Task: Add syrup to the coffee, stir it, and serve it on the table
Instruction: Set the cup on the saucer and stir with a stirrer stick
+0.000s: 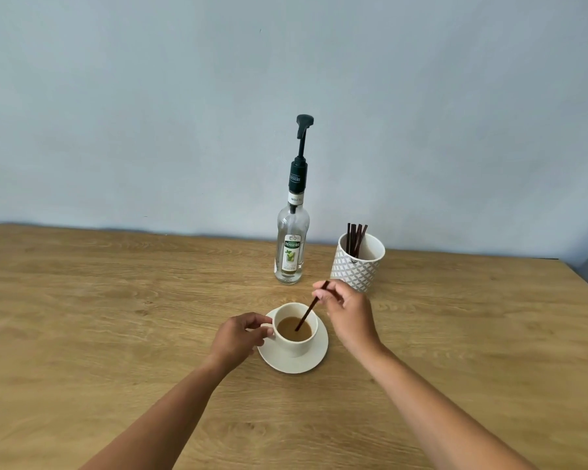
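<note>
on the grained wooden table [116,317], a round white cup of coffee [295,329] sits on its smooth white saucer [296,362]. the left hand [240,337] curls round the cup's side; the right hand [348,312] pinches a thin dark stir stick [309,308], tip dipped in. behind stand a clear glass syrup bottle [292,245] with a dark pump and a patterned pot of stir sticks [358,262].

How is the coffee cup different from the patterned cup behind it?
The coffee cup is plain white; the patterned cup has a grey lattice print. The coffee cup sits on a saucer and holds coffee; the patterned cup stands straight on the table and holds stirrers. The left hand grips only the coffee cup. Both stand upright.
</note>
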Demonstrator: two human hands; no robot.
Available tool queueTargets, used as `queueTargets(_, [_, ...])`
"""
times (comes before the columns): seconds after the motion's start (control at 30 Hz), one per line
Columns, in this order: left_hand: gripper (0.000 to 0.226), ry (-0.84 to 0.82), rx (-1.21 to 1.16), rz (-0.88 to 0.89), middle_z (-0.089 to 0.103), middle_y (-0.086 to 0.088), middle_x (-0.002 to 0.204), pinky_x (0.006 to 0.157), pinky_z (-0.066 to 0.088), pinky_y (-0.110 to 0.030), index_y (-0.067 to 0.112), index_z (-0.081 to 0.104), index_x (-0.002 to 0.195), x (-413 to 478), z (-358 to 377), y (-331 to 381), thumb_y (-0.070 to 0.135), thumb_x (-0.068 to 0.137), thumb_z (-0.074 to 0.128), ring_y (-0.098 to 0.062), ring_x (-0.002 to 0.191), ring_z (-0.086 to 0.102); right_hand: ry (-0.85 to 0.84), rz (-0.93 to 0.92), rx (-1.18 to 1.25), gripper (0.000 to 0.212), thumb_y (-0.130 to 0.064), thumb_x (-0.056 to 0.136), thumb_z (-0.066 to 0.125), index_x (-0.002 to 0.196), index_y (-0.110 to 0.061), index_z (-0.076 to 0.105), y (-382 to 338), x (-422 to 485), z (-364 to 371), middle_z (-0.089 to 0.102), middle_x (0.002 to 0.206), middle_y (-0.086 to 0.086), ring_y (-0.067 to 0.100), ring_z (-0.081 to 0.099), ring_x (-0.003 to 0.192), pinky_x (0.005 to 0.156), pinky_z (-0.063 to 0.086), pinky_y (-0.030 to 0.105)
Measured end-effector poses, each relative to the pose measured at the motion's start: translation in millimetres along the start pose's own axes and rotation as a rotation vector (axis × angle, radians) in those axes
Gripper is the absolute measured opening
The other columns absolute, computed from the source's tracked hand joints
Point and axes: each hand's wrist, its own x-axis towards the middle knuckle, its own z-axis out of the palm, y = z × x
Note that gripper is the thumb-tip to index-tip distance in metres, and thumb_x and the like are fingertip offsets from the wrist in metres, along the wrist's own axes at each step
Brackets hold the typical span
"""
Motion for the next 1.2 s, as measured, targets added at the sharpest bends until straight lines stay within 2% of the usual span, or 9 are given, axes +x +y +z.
queueTargets(0.1, [0.013,-0.002,0.007,0.0,0.077,0.001,0.088,0.057,0.054,-0.026,0.033,0.078,0.086,0.1,0.5,-0.5,0.02,0.082,0.079,-0.013,0.07,0.071,-0.048,-0.051,-0.12,0.012,-0.009,0.088,0.067,0.092,-0.02,0.07,6.1,-10.3,4.5,0.073,0.087,-0.01,0.002,0.068,0.081,0.079,0.056,0.028])
queueTargets(0.23, [0.014,0.005,0.002,-0.006,0.076,0.004,0.09,0.058,0.052,-0.025,0.035,0.077,0.085,-0.3,2.1,-2.6,0.021,0.082,0.079,-0.011,0.066,0.069,-0.088,-0.15,-0.26,0.009,-0.009,0.087,0.069,0.092,-0.017,0.07,12.2,-22.5,7.2,0.071,0.085,-0.012,0.002,0.066,0.077,0.072,0.056,0.027])
queueTargets(0.37, [0.014,0.013,-0.02,-0.014,0.076,0.007,0.089,0.058,0.049,-0.024,0.035,0.077,0.083,-0.5,4.2,-3.8,0.021,0.082,0.078,-0.011,0.064,0.068,-0.092,-0.175,-0.323,0.008,-0.01,0.087,0.068,0.092,-0.016,0.071,14.8,-26.8,11.4,0.073,0.086,-0.009,0.006,0.066,0.076,0.07,0.055,0.03])
queueTargets(0.6, [0.014,0.018,-0.013,-0.012,0.075,0.006,0.092,0.055,0.049,-0.019,0.036,0.076,0.086,1.3,5.1,-5.1,0.022,0.083,0.077,-0.011,0.065,0.067,-0.067,-0.273,-0.489,0.008,-0.01,0.089,0.065,0.094,-0.016,0.068,16.0,-25.7,4.6,0.071,0.089,-0.003,0.016,0.064,0.083,0.07,0.051,0.028])
queueTargets(0.67, [0.014,0.022,-0.013,-0.013,0.075,0.007,0.092,0.054,0.048,-0.019,0.036,0.076,0.086,1.4,5.6,-6.4,0.023,0.083,0.077,-0.01,0.064,0.067,-0.078,-0.274,-0.495,0.009,-0.009,0.09,0.063,0.093,-0.017,0.066,15.1,-28.0,3.4,0.069,0.088,-0.002,0.016,0.062,0.083,0.07,0.051,0.03])
queueTargets(0.83, [0.014,0.028,-0.015,-0.022,0.075,0.008,0.09,0.052,0.047,-0.017,0.038,0.076,0.085,2.2,6.3,-8.3,0.024,0.082,0.078,-0.009,0.062,0.066,-0.136,-0.26,-0.404,0.012,-0.011,0.089,0.065,0.094,-0.021,0.069,9.5,-31.9,10.0,0.068,0.09,-0.005,0.01,0.06,0.085,0.074,0.048,0.021])
queueTargets(0.97, [0.017,0.03,-0.004,-0.019,0.075,0.008,0.088,0.051,0.047,-0.016,0.041,0.076,0.082,3.0,5.8,-7.7,0.025,0.082,0.078,-0.007,0.06,0.065,-0.133,-0.235,-0.454,0.014,-0.014,0.089,0.066,0.098,-0.024,0.071,10.4,-29.9,12.9,0.068,0.091,-0.002,0.017,0.06,0.087,0.079,0.049,0.031])
queueTargets(1.2, [0.016,0.032,-0.001,-0.017,0.074,0.013,0.081,0.052,0.047,-0.017,0.04,0.076,0.082,2.8,5.9,-7.8,0.025,0.082,0.077,-0.007,0.06,0.065,-0.084,-0.325,-0.607,0.022,-0.003,0.082,0.071,0.095,-0.02,0.068,11.3,-27.9,1.9,0.071,0.088,-0.009,0.017,0.061,0.087,0.083,0.046,0.039])
